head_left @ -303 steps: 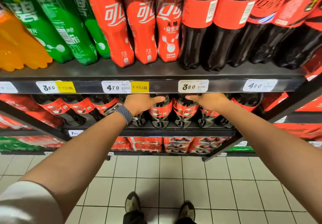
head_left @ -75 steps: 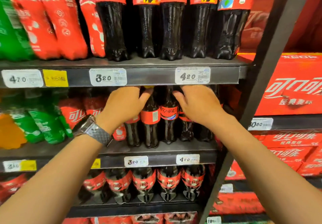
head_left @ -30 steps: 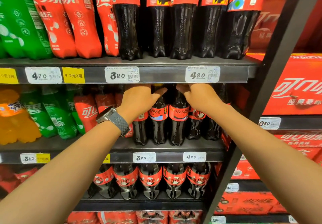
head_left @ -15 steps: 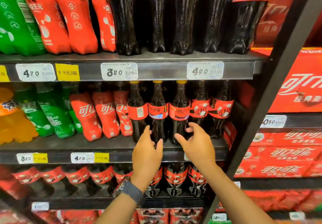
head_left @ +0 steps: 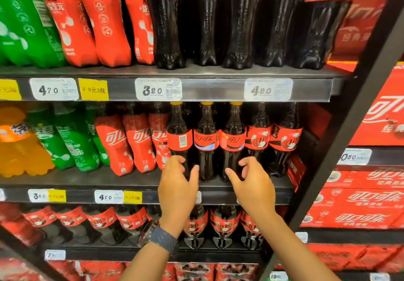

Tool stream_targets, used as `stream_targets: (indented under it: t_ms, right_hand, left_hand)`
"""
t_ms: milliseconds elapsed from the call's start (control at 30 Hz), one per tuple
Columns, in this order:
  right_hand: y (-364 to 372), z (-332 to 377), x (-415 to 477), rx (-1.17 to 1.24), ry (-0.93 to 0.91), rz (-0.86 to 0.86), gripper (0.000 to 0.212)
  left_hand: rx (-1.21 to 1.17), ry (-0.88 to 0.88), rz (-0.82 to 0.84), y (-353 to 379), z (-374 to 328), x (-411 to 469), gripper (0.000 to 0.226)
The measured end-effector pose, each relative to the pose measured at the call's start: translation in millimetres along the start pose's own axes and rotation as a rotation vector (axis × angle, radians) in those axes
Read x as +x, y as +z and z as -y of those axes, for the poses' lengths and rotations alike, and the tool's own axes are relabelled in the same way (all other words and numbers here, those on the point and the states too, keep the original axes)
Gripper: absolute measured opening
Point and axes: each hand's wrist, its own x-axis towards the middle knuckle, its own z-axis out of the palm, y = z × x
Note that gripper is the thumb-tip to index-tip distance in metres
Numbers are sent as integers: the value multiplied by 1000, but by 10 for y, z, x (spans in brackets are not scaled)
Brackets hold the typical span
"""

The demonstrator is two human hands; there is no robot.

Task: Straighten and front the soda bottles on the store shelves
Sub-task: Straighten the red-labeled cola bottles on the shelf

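Presently: three dark yellow-capped plastic cola bottles (head_left: 206, 140), grey metal shelf (head_left: 76, 181); left hand (head_left: 177, 191) half-curled at base of leftmost bottle (head_left: 179, 140), grip indeterminable; right hand (head_left: 253, 189), 3 o'clock, loosely curled, empty.

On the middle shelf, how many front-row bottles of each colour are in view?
Orange bottles: 1
Green bottles: 3
Red-wrapped bottles: 3
Dark cola bottles: 5
Total: 12

cola bottles (head_left: 206, 149) on middle shelf (head_left: 87, 182) | left hand (head_left: 177, 191) and right hand (head_left: 253, 189) before them | cartons (head_left: 360, 204) right
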Motion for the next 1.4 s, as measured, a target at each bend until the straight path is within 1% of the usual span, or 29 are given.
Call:
stream_targets:
  t_ms: [33, 67, 100, 167, 200, 267, 367, 433, 500, 600, 700, 767, 833, 867, 967, 1033, 1100, 1133, 1233, 1333, 1400]
  right_hand:
    - [30, 89, -83, 44, -83, -6, 19]
    - [85, 205, -162, 88, -169, 30, 10]
    - [171, 332, -235, 121, -244, 89, 11]
    - [358, 571, -342, 141, -300, 207, 34]
    - [440, 661, -364, 139, -282, 246, 42]
    - [558, 793, -382, 177, -217, 289, 49]
    - [618, 894, -384, 275, -96, 319, 52]
    - [626, 916, -379, 346, -5, 323, 51]
    - [641, 937, -400, 429, 63, 288, 48]
    - [690, 995, -410, 529, 130, 239, 46]
    - [731, 1024, -410, 559, 197, 217, 48]
    - [761, 1033, -448, 562, 230, 191, 47]
    - [799, 1048, -489, 575, 241, 190, 47]
    - [806, 1054, -495, 580, 244, 200, 47]
    - [794, 1027, -466, 587, 264, 219, 48]
    - [787, 987, -489, 581, 270, 199, 46]
    - [815, 968, -521, 599, 258, 194, 46]
    - [829, 958, -516, 609, 254, 208, 47]
    - [834, 916, -431, 596, 233, 281, 53]
    - [811, 839, -400, 575, 205, 306, 55]
    - [825, 807, -425, 572, 185, 301, 53]
  left_hand:
    - [-46, -19, -30, -51, 76, 34, 32]
    - [-88, -53, -31, -86, 143, 74, 36]
    - [-124, -97, -5, -117, 199, 108, 43]
    - [-185, -148, 67, -153, 239, 138, 52]
    - [-207, -139, 88, -162, 239, 135, 52]
    - [-256, -121, 113, -177, 238, 113, 52]
    - [-285, -90, 167, -213, 306, 72, 55]
    - [-279, -66, 218, -262, 378, 69, 53]
    - [-314, -71, 297, -318, 454, 116, 54]
    - [-469, -157, 444, -376, 507, 127, 51]
    - [-521, -171, 441, -408, 546, 123, 39]
    - [-548, -179, 481, -423, 557, 194, 43]
    - [-590, -205, 550, -417, 552, 267, 47]
    - [-593, -203, 562, -411, 547, 266, 46]
    - [-584, -207, 507, -407, 566, 222, 37]
    - [-574, -229, 514, -398, 591, 234, 42]
    - [-583, -251, 559, -387, 572, 262, 48]
    - [-587, -251, 558, -371, 554, 250, 47]
    - [-541, -234, 468, -345, 527, 141, 36]
    - [-566, -258, 464, -328, 541, 136, 47]
    - [-637, -309, 514, -318, 547, 142, 50]
